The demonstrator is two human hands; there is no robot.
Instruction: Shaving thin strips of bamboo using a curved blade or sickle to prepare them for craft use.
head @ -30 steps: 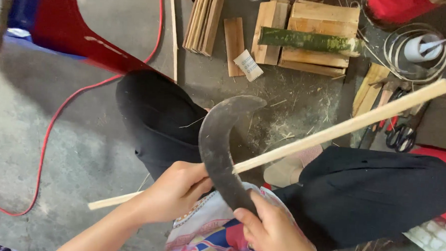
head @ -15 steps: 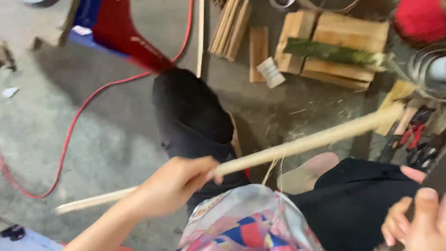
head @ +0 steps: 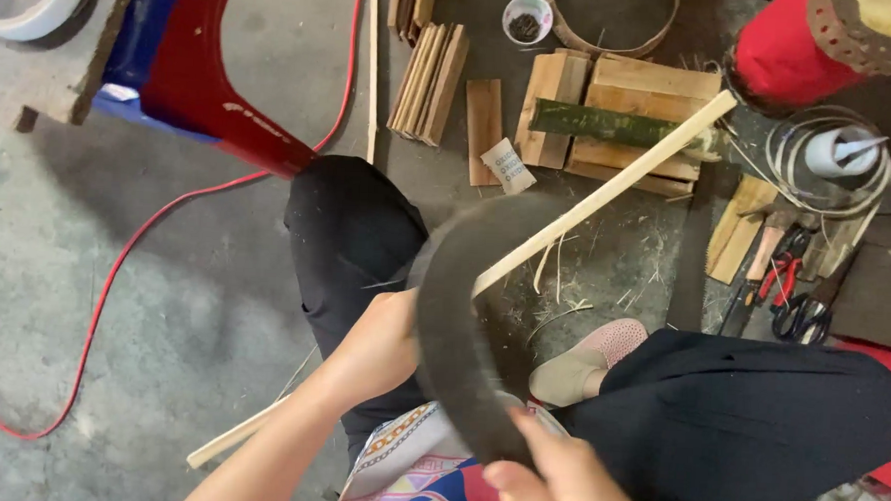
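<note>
My left hand (head: 376, 348) grips a long pale bamboo strip (head: 608, 193) that runs from lower left to upper right across my knees. My right hand (head: 551, 481) holds the handle end of a dark curved knife (head: 453, 311), at the bottom of the view. Its blurred blade arcs up over the strip close to my left hand. I sit with black trousers (head: 351, 236) and a pink shoe (head: 586, 362) below the strip. Thin shavings (head: 553, 305) lie on the floor under the blade.
Split bamboo slats (head: 428, 79) and wooden blocks with a green bamboo piece (head: 611, 123) lie ahead. A red stool leg (head: 212, 90) and red cable (head: 103, 296) are at left. Scissors and pliers (head: 794, 296), a wire coil with a white bottle (head: 835, 152) at right.
My right hand has brought the curved knife back from the far right onto the strip beside my left hand. The strip's far end has swung upward.
</note>
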